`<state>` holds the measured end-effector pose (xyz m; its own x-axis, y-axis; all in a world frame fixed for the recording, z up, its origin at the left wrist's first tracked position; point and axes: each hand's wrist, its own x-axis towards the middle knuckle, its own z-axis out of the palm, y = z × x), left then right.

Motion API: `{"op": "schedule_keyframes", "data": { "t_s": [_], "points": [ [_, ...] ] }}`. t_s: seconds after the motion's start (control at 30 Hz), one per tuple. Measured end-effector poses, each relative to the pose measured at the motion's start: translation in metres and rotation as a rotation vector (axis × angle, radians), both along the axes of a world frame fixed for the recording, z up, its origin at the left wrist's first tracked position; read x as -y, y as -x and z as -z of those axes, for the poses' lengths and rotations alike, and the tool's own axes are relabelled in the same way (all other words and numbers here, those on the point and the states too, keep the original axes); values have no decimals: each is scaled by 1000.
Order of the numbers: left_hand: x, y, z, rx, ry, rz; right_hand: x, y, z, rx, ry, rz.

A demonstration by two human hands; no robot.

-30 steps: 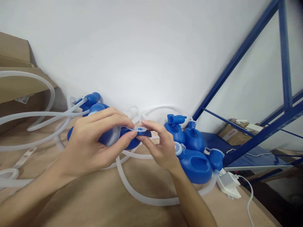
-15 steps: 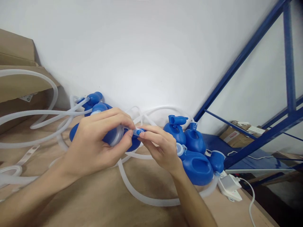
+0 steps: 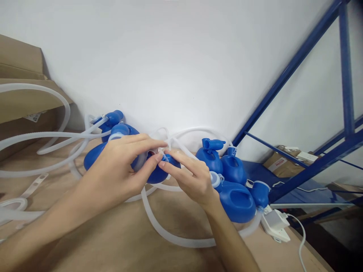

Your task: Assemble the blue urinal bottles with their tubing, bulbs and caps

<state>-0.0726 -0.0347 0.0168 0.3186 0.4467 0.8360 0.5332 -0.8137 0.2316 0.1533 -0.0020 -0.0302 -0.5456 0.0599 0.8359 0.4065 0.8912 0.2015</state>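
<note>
At the mouth of a blue plastic urinal bottle [image 3: 159,174], both hands meet on a small translucent plastic strap [image 3: 164,155]. My left hand [image 3: 120,168] is closed, its thumb and index finger pinching the strap from the left. From the right, the thumb and fingers of my right hand [image 3: 194,177] pinch the same strap and are closed too. A whitish collar ring [image 3: 140,162] shows behind my left fingers. My hands cover much of this bottle, and the strap's exact shape is partly hidden.
More blue urinal bottles [image 3: 236,200] stand at right, others at left. Translucent hoses [image 3: 176,238] loop across the table [image 3: 127,241]. Cardboard boxes [image 3: 19,60] are at far left. A white power strip [image 3: 276,224] lies near the blue metal rack [image 3: 286,83].
My fingertips have shifted slightly left and closer together over the strap, and my left index finger is straighter. The strap's blue-centred hole, visible before, is now mostly covered.
</note>
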Motion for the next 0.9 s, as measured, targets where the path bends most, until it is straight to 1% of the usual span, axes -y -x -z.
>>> {"op": "schedule_keyframes", "data": {
  "t_s": [0.13, 0.27, 0.37, 0.43, 0.53, 0.63, 0.77, 0.83, 0.9],
  "points": [
    [-2, 0, 2, 10, 7, -9, 1, 2, -1, 26, -47, 47],
    [-3, -4, 6, 10, -44, -20, 0, 2, 1, -13, -83, 78],
    [-4, -9, 11, -4, -108, -30, 0, 1, 1, 5, -89, 77],
    [-5, -12, 15, -27, -154, -62, 1, 1, -2, 20, -139, 79],
    [-5, -17, 21, -60, -201, -101, 5, 0, -9, 50, -224, 119],
    [-4, -19, 26, -65, -235, -110, 8, -1, -14, 64, -239, 134],
    [-2, -21, 27, -65, -281, -116, 10, -1, -14, 44, -235, 122],
    [-1, -20, 25, -55, -302, -117, 11, -1, -13, 14, -218, 108],
    [1, -18, 22, -41, -291, -91, 11, 0, -13, -25, -212, 86]
  ]
}}
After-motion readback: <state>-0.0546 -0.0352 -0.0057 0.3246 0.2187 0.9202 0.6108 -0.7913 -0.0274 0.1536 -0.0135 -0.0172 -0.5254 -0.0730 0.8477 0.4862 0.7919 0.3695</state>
